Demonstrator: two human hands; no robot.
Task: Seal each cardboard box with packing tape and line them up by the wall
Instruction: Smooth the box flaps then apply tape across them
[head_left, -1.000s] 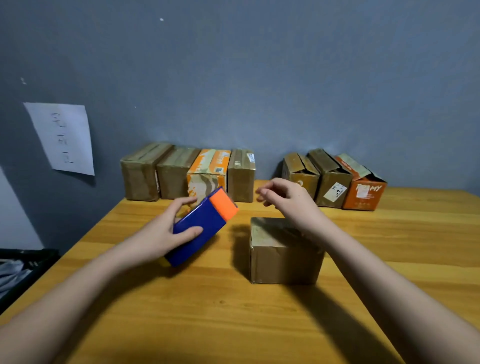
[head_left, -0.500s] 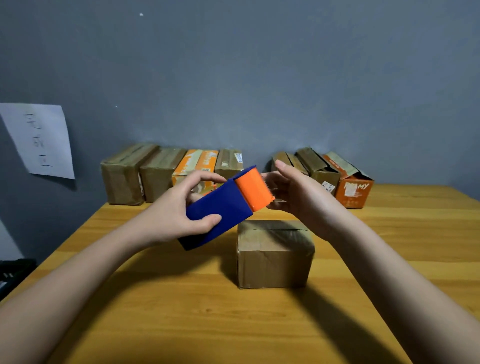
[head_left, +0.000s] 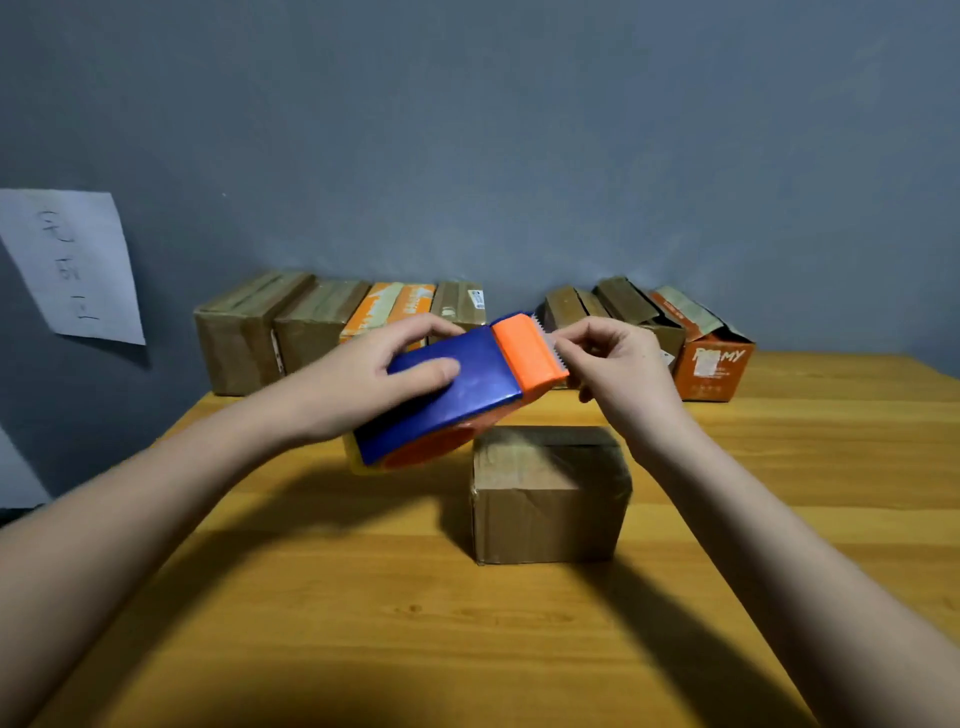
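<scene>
1. Left hand (head_left: 358, 384) wraps its grip round the blue body of the tape dispenser (head_left: 457, 395), thumb on top and fingers curled over the far edge, holding it tilted in the air just above and left of the brown box (head_left: 550, 493). Right hand (head_left: 618, 364) pinches at the loose tape end (head_left: 555, 347) beside the orange toothed head; the tape itself is too thin and clear to make out well.
2. Brown box sits alone on the wooden worktop (head_left: 467, 639), nearer the person than the row of boxes at the wall (head_left: 337, 327).
3. Likely trouble: the serrated cutter lies right against the right fingertips, so a quick pull could nick them.
4. Clear tape tends to fold back and stick to itself or to the fingers if it is drawn out slack.
5. Nothing steadies the brown box, which looks light; dragging tape across it could slide or tip it.
6. Its top already looks glossy and wrinkled, so a fresh strip may bubble or land crooked off the seam.
7. Materials: the dispenser is smooth, hard, shiny plastic, wedge-shaped; the boxes are matte, creased cardboard, squarish, several beyond the brown box to its right (head_left: 711, 348) with flaps raised; the worktop is smooth, grained wood.
</scene>
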